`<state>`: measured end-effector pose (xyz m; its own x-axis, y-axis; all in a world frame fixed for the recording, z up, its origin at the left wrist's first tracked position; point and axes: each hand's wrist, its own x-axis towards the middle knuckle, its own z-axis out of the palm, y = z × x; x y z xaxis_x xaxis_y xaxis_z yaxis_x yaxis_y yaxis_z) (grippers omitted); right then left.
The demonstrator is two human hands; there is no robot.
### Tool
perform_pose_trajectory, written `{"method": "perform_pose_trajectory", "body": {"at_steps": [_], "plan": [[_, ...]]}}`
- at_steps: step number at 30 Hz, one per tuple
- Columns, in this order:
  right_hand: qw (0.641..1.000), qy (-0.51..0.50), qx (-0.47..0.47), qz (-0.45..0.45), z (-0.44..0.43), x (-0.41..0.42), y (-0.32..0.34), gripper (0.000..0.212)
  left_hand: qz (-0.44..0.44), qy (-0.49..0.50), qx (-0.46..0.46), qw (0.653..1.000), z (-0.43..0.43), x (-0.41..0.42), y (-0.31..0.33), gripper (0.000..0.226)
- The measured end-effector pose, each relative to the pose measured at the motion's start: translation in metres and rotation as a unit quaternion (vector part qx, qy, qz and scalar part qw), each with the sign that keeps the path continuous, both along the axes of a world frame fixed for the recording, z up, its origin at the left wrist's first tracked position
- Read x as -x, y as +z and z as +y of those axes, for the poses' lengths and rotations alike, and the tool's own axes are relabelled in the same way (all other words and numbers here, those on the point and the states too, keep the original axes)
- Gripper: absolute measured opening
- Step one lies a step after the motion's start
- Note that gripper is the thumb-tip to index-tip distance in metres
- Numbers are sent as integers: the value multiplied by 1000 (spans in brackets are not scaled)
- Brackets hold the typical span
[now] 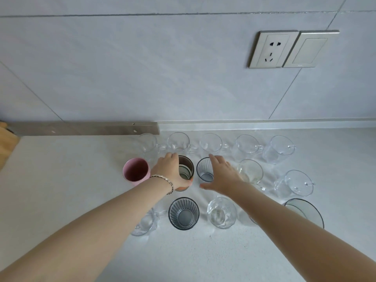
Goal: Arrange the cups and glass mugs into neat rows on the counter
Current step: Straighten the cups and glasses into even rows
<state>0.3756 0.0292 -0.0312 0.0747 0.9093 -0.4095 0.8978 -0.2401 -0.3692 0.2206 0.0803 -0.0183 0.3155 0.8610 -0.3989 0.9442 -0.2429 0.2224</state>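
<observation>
Cups and glasses stand in three rough rows on the white counter (203, 257). Several clear glass mugs (211, 142) line the back. In the middle row are a pink cup (136, 170), a brown cup (186, 166), a small grey ribbed glass (204, 169), a clear glass (251, 170) and a clear mug (295, 185). My left hand (169, 169) grips the brown cup from its left side. My right hand (222, 177) lies with straight fingers along the small ribbed glass's right side, thumb spread below it. The front row holds a clear mug (145, 222), a larger grey ribbed glass (184, 213), a clear glass (221, 212) and a grey glass (305, 210).
A metal strip (81, 128) runs along the wall's foot at the back left. A wooden board (6, 143) shows at the left edge. A socket (272, 48) and a switch (309, 49) sit on the tiled wall. My right forearm hides part of another glass (245, 219).
</observation>
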Motion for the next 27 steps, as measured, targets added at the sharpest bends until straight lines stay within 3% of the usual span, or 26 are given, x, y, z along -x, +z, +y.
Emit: {"method": "perform_pose_trajectory", "body": {"at_steps": [8,21,27], "plan": [[999,-38,-2,-36,2,5,-1,83,-25,7,-5,1000,7,11,-6,80],[997,-53,-16,-51,0,4,-3,85,-16,0,-4,1000,7,15,-6,81],[998,-62,0,-15,-13,-1,1,106,32,-22,-28,999,3,12,1,90]]}}
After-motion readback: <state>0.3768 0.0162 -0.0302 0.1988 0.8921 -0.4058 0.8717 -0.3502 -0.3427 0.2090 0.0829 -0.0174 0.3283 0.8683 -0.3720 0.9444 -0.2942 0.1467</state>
